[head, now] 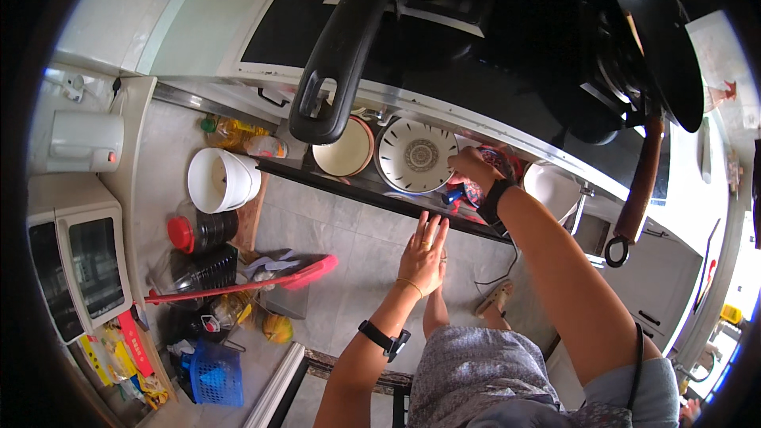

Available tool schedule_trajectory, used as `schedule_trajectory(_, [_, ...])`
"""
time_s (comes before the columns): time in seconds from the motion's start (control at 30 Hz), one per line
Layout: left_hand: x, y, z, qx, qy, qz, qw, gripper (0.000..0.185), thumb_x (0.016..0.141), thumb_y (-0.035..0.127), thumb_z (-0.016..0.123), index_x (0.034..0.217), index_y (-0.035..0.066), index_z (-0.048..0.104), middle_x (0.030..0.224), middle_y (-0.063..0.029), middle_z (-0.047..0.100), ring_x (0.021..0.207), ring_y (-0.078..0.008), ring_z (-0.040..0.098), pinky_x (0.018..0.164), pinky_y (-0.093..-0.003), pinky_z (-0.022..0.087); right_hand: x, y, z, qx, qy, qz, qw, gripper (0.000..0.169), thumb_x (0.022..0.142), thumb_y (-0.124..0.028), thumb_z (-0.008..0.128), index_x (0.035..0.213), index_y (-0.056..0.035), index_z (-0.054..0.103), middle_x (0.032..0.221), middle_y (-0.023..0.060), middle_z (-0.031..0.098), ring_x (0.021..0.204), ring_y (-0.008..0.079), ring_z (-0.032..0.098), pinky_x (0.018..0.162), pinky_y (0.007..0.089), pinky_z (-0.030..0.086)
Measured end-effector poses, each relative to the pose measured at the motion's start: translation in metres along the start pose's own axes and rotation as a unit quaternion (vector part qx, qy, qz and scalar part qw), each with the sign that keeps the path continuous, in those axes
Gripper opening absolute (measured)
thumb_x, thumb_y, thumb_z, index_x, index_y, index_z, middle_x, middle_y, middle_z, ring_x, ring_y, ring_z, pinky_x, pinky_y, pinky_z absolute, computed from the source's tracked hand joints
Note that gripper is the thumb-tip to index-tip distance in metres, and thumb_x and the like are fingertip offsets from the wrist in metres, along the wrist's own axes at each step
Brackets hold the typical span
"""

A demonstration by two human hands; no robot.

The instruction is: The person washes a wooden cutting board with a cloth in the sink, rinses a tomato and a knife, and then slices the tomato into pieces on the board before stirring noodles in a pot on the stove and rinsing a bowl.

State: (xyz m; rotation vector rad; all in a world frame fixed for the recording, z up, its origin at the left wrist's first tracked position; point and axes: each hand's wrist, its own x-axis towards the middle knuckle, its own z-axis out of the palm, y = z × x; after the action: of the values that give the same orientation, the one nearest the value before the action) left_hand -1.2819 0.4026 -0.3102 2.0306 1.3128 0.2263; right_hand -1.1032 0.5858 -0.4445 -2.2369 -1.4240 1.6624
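Observation:
An open drawer (357, 184) under the stove holds dishes. My right hand (471, 167) reaches into it, at the right rim of a patterned white plate (421, 154) and beside a red patterned dish (491, 161). Its fingertips are partly hidden, so I cannot tell whether it grips the plate. A small blue object (452, 197) lies just below that hand. To the left of the plate is a cream bowl (343, 146); a white bowl (552, 185) stands farther right. My left hand (423, 255) is outside the drawer near its front edge, fingers extended, holding nothing.
A frying pan's black handle (342, 53) juts over the drawer from the stove (464, 65); a wok's wooden handle (642, 184) overhangs at right. On the left floor are a white bucket (217, 181), bottles, a red-handled broom (309, 271) and a blue basket (217, 374).

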Motion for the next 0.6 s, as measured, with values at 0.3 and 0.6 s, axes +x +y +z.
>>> schedule_trajectory(0.3, [-0.003,0.006,0.002,0.006,-0.012,0.006,1.000,0.085,0.068,0.011,0.067,0.138,0.004,0.021,0.142,-0.0158,0.020,0.134,-0.0368,0.013,0.108,-0.0386,0.023,-0.126,-0.013,-0.043,0.419,-0.004,0.035,0.907,0.029,0.073,0.001,0.059,0.099,0.0119,0.052,0.087,0.0230,0.062,0.070,0.0338,0.065,0.057,0.0335,0.059])
schedule_trajectory(0.6, [0.021,0.024,0.056,-0.623,-0.087,-0.392,0.671,0.039,0.082,0.021,0.052,0.115,0.001,0.048,0.117,-0.0148,0.053,0.110,-0.0294,0.050,0.090,-0.0429,0.044,-0.272,0.043,-0.123,0.318,-0.063,-0.192,0.927,0.009,0.073,0.003,0.059,0.080,0.0048,0.053,0.076,0.0117,0.057,0.072,0.0292,0.064,0.067,0.0416,0.058])
